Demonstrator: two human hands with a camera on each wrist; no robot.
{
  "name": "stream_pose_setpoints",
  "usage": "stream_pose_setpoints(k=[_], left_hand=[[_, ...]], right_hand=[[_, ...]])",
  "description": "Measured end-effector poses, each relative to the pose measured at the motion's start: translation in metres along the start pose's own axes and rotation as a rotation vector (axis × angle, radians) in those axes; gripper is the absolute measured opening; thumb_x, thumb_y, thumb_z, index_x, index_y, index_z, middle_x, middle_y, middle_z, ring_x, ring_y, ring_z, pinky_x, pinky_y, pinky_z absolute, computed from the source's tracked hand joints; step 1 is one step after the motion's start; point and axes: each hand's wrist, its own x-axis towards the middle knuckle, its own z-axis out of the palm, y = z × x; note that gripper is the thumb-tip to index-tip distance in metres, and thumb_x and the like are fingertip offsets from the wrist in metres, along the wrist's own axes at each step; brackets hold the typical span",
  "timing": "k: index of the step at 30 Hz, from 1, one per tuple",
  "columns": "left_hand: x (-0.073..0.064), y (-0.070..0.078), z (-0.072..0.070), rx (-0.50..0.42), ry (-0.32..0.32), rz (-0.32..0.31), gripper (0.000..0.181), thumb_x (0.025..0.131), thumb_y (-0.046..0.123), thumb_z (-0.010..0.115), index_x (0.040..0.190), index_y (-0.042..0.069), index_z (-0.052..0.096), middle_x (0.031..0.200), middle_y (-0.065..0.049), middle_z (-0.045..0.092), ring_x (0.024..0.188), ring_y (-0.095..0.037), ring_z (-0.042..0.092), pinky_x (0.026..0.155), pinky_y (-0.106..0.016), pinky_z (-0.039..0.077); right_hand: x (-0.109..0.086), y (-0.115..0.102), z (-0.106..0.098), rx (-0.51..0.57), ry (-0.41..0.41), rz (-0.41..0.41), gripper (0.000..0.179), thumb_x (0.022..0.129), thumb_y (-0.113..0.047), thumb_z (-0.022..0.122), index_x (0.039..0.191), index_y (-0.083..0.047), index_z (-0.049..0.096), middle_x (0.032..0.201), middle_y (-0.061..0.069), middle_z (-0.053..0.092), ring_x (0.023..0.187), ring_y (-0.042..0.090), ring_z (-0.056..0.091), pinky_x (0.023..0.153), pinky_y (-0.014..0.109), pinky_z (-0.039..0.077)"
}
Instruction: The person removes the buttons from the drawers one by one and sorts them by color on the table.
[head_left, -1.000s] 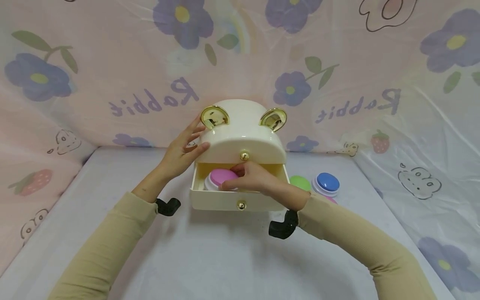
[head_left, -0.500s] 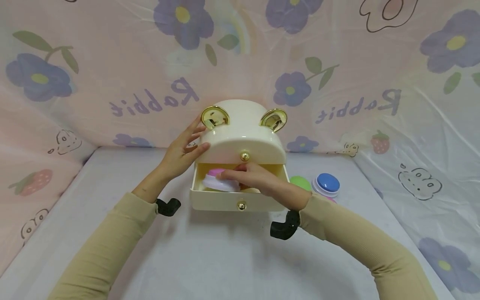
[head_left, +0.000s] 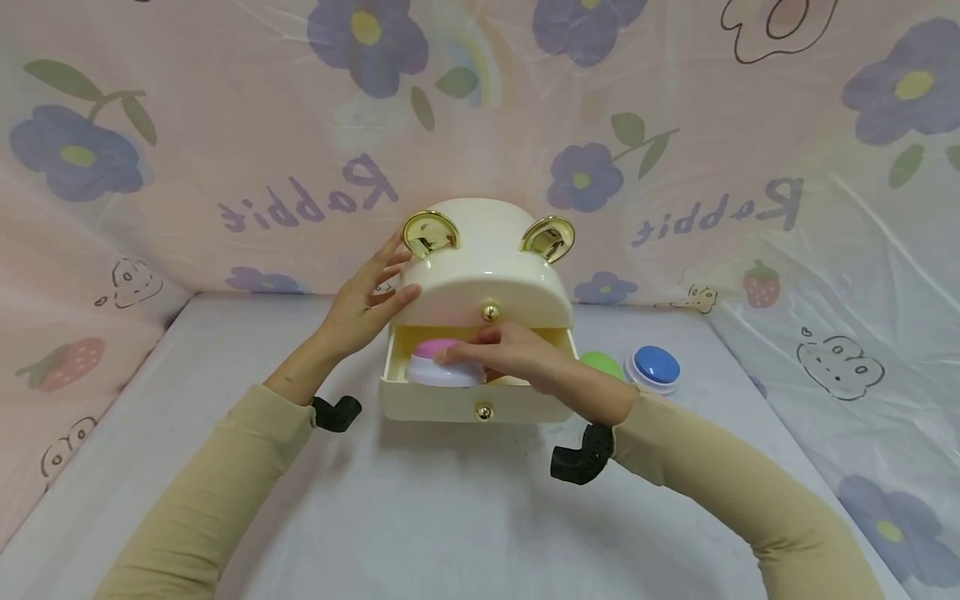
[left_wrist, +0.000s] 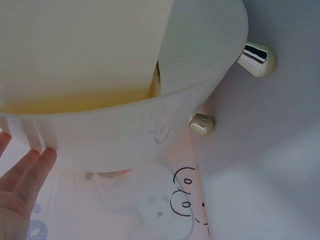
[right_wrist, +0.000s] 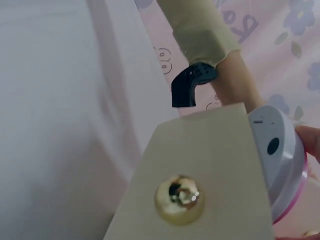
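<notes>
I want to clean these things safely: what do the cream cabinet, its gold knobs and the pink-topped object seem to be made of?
Cream cabinet: probably hard plastic, glossy; its smooth moulded curves catch bright highlights. Gold knobs: mirror-bright, perhaps metal or metal-coated plastic; the reflections cannot settle which. Pink-topped object: probably smooth plastic, judging by its evenly rounded white body.

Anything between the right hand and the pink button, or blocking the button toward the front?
Nothing visible separates the right hand from the pink button; thumb and fingers pinch it. Toward the front, the drawer front is in the way at the button's lower edge; whether the button clears its rim, I cannot tell.
</notes>
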Motion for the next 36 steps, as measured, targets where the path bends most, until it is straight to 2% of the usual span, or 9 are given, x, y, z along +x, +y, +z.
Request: stream_pose_setpoints(k=[4, 11, 18, 26, 32, 36], left_hand=[[0.000, 0.001, 0.000, -0.008, 0.001, 0.000, 0.071, 0.090, 0.040, 0.058, 0.141, 0.054, 0.011, 0.145, -0.001, 0.038, 0.133, -0.031, 0.038, 0.104, -0.051, 0.040], [0.000, 0.002, 0.000, -0.009, -0.004, -0.007, 0.071, 0.090, 0.039, 0.057, 0.141, 0.055, 0.010, 0.145, 0.001, 0.038, 0.133, -0.030, 0.038, 0.104, -0.049, 0.040], [0.000, 0.002, 0.000, -0.009, -0.005, -0.010, 0.070, 0.091, 0.039, 0.056, 0.141, 0.054, 0.010, 0.145, -0.001, 0.038, 0.134, -0.031, 0.037, 0.105, -0.050, 0.040], [-0.001, 0.002, 0.000, 0.005, -0.004, -0.025, 0.070, 0.090, 0.041, 0.056, 0.140, 0.057, 0.009, 0.145, 0.003, 0.037, 0.134, -0.029, 0.038, 0.104, -0.048, 0.040], [0.000, 0.001, 0.001, 0.007, -0.003, -0.011, 0.070, 0.091, 0.039, 0.056, 0.141, 0.055, 0.009, 0.145, 0.001, 0.038, 0.133, -0.027, 0.038, 0.104, -0.050, 0.040], [0.000, 0.005, 0.001, 0.004, 0.001, 0.006, 0.071, 0.092, 0.033, 0.056, 0.143, 0.050, 0.010, 0.145, -0.004, 0.038, 0.134, -0.028, 0.038, 0.104, -0.051, 0.040]], right_hand=[[-0.009, -0.003, 0.000, -0.064, 0.014, -0.050, 0.039, 0.075, -0.043, 0.072, 0.103, -0.016, 0.069, 0.097, -0.002, 0.065, 0.088, 0.014, 0.054, 0.072, 0.025, 0.050], [-0.020, -0.001, 0.000, -0.146, 0.086, -0.129, 0.043, 0.074, -0.044, 0.073, 0.109, -0.020, 0.067, 0.105, -0.003, 0.066, 0.098, 0.014, 0.056, 0.081, 0.027, 0.050], [-0.028, 0.004, 0.002, -0.134, 0.128, -0.180, 0.053, 0.069, -0.044, 0.077, 0.116, -0.022, 0.063, 0.105, -0.005, 0.064, 0.097, 0.013, 0.061, 0.083, 0.028, 0.052], [-0.032, 0.009, 0.004, -0.127, 0.159, -0.264, 0.064, 0.067, -0.041, 0.080, 0.123, -0.021, 0.057, 0.112, -0.006, 0.062, 0.101, 0.013, 0.061, 0.091, 0.031, 0.051], [-0.036, 0.016, 0.007, -0.131, 0.220, -0.323, 0.069, 0.065, -0.046, 0.080, 0.125, -0.025, 0.053, 0.115, -0.010, 0.060, 0.106, 0.008, 0.059, 0.094, 0.030, 0.050], [-0.040, 0.020, 0.011, -0.139, 0.283, -0.407, 0.072, 0.064, -0.044, 0.082, 0.127, -0.024, 0.052, 0.118, -0.009, 0.059, 0.108, 0.008, 0.058, 0.095, 0.030, 0.050]])
